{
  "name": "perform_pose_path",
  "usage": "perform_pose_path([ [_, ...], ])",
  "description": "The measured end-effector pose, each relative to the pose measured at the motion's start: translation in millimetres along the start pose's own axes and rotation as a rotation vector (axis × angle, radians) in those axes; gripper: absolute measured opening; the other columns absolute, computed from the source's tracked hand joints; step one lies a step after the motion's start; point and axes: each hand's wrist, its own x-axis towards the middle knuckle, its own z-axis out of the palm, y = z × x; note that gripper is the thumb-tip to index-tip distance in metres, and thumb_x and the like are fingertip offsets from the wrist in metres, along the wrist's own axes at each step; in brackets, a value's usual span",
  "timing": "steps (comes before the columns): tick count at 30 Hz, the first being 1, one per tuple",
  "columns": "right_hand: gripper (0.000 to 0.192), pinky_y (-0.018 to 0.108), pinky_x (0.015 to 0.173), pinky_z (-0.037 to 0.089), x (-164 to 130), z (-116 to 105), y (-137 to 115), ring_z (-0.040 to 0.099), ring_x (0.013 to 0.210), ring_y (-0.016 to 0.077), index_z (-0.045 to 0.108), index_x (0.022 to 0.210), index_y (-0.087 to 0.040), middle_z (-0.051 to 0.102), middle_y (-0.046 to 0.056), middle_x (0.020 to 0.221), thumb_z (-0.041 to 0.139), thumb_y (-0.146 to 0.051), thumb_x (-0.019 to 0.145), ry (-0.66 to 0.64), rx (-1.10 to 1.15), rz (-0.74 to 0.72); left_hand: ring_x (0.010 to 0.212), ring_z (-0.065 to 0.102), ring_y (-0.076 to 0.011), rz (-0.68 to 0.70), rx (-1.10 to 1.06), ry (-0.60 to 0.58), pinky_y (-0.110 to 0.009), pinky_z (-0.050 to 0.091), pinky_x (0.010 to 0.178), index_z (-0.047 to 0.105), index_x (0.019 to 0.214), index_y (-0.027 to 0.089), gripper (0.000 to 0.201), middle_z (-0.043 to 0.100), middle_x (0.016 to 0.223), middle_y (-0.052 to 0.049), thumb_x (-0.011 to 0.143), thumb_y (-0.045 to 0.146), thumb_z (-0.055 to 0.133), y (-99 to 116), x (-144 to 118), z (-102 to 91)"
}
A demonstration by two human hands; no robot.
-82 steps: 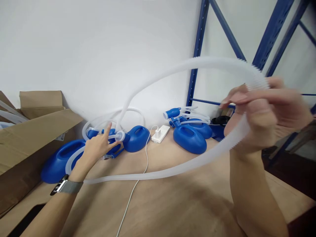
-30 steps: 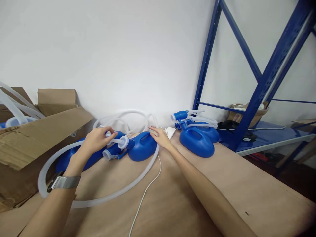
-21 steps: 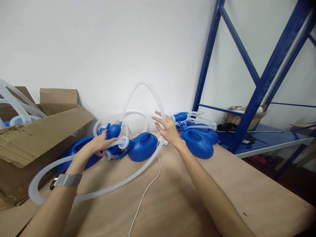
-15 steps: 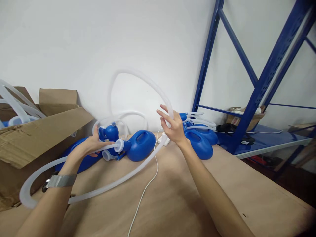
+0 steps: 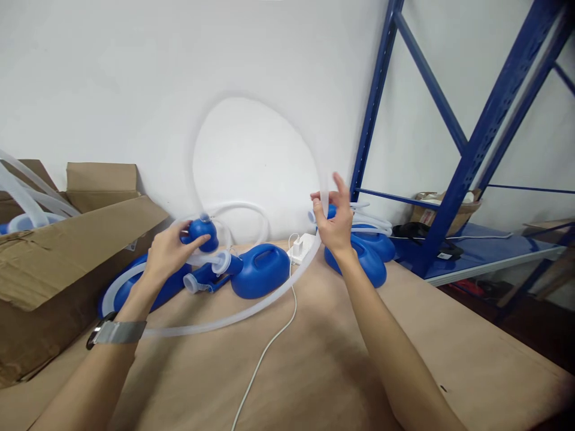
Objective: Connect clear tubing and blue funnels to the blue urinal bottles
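Head view: translucent corrugated hose is held by both hands as tall loop, arching from 10 to 1 o'clock. Blue funnel end is gripped by closed left hand. Hose is pinched by right hand, index finger raised. Blue urinal bottle lies between hands, nearer left. No readable writing.

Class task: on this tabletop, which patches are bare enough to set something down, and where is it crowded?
Bare: the near table right of the right forearm, up to the blue rack; also the strip between the white cable and that forearm. Crowded: the wall side, with blue containers, tubing and the cardboard box.
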Motion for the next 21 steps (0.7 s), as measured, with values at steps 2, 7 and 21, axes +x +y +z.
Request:
perform_pose_path([
  [2,0.066,0.052,0.103,0.054,1.8,-1.9,7.2,0.067,0.112,0.0276,0.027,0.162,-0.026,0.072,0.010,0.120,0.046,-0.030,0.100,-0.083,0.013,0.078,0.113,0.071,-0.0378,0.040,-0.044,0.189,-0.050,0.055,0.098,0.066,0.130,0.015,0.066,0.075,0.118,-0.016,0.086,0.065,0.063,9.7,-4.1,-7.5],
  [7,0.103,0.065,0.116,0.036,-4.6,7.9,20.4,0.036,0.149,0.0422,0.001,0.168,-0.018,0.039,0.024,0.156,0.065,-0.042,0.090,-0.358,-0.129,0.298,0.109,0.072,-0.0295,0.133,-0.222,0.445,-0.050,0.056,0.101,0.047,0.151,0.021,0.079,0.073,0.121,-0.008,0.085,0.060,0.070,45.8,-24.5,-29.0],
  [21,0.102,0.069,0.127,0.016,9.9,-86.3,-119.5,0.016,0.159,0.0421,0.010,0.167,-0.044,0.030,0.005,0.165,0.076,-0.050,0.089,-0.357,-0.327,-0.491,0.091,0.076,-0.0305,0.315,-0.235,-0.143,-0.046,0.061,0.085,0.049,0.148,0.028,0.089,0.079,0.099,-0.005,0.074,0.070,0.074,93.5,-49.8,-32.6],
])
